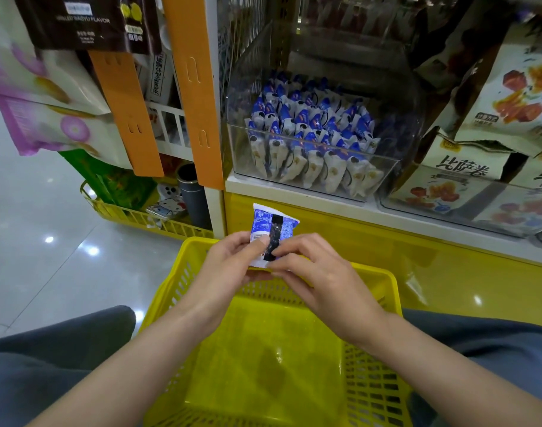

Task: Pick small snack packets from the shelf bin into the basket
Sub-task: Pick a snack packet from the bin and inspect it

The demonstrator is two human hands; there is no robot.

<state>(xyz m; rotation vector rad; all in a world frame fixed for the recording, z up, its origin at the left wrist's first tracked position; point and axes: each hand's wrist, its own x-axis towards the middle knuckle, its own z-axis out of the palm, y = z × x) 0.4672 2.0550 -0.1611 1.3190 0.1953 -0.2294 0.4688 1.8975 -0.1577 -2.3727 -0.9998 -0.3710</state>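
Note:
A small blue-and-white snack packet [271, 229] is held upright over the far rim of the yellow basket [368, 392], its back side facing me. My left hand [232, 263] grips its left edge, thumb across the front. My right hand [312, 272] pinches its lower right corner. The basket sits between my knees and nothing lies on its floor. On the shelf above stands a clear plastic bin [383, 167] filled with several matching packets [309, 134].
A second clear bin [448, 217] with larger white snack bags [466, 167] sits to the right on the same shelf. Orange shelf strips [195, 87] hang at left. Another yellow basket [134, 215] with goods rests on the glossy floor at left.

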